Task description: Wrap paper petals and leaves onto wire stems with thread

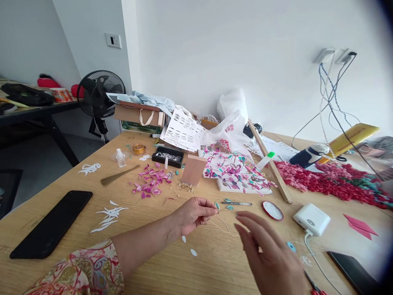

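Observation:
Between thumb and forefinger, my left hand (196,213) pinches a small teal leaf (217,205) with a pale edge. A thin pale thread (223,229) trails from there over the table toward my right hand (272,254). That hand is raised at the right, thumb and fingers apart, with nothing visible between them. Just beyond the fingertips lie slim tweezers (239,203) and another teal leaf (229,207). Two pale leaf-shaped cutouts (193,253) rest below my left wrist.
Magenta petals (150,180), white strips (109,216) and a black tray (168,157) are at left. A white board with pink flower sprigs (242,172) sits behind. At right are a round red-rimmed dish (272,210), a white charger (312,219), a phone (353,272) and red-handled scissors (316,289).

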